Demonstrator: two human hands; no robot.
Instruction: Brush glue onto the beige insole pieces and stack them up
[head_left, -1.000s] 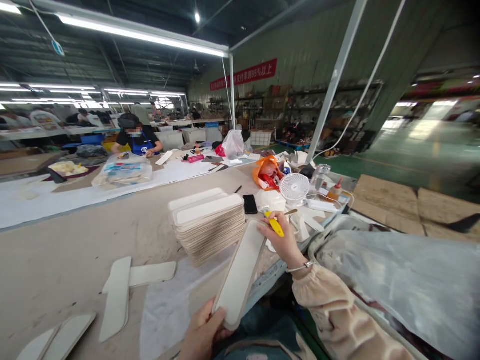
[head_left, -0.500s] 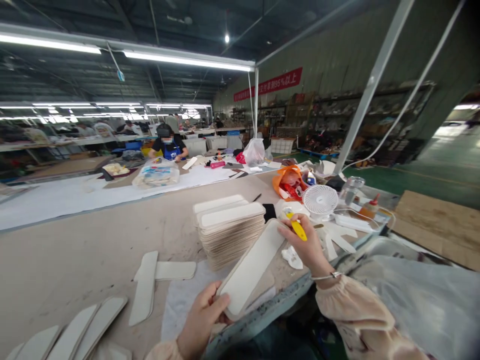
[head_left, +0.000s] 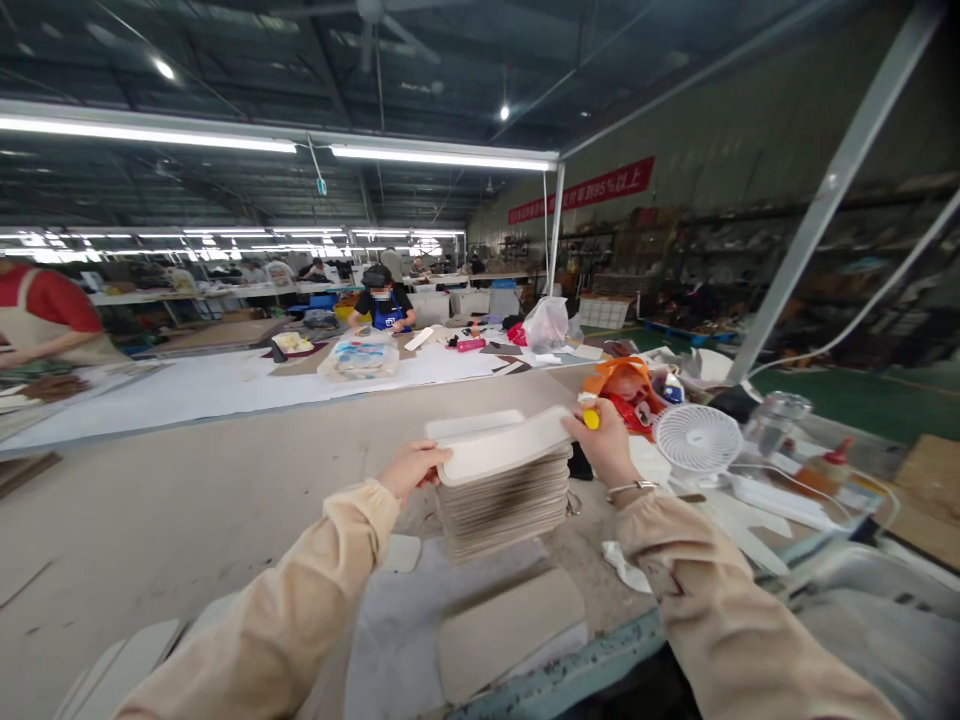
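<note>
A long white panel with rounded corners [head_left: 506, 447] lies level over a tall stack of similar panels [head_left: 510, 505]. My left hand [head_left: 414, 468] pinches its left end. At its right end, my right hand [head_left: 604, 440] grips the edge and also keeps a yellow-handled cutter [head_left: 591, 417] tucked in the fingers. Whether the panel rests on the stack or hovers just above it, I cannot tell. Closer to me, a single beige panel [head_left: 514, 630] lies on a pale sheet [head_left: 390, 640]. More white panels [head_left: 124, 665] are partly covered by my left sleeve.
To the right stand a white fan [head_left: 697, 438], an orange bag [head_left: 622, 385], a clear jar [head_left: 776, 420] and a glue bottle [head_left: 825, 465]. A crumpled tissue [head_left: 626, 567] lies near the table edge. Across the table a person in a blue apron [head_left: 388, 312] works.
Both hands have carried the panel forward from the table's near edge to the top of the stack, turning it nearly crosswise. The view has shifted left, and a person in red appears.
</note>
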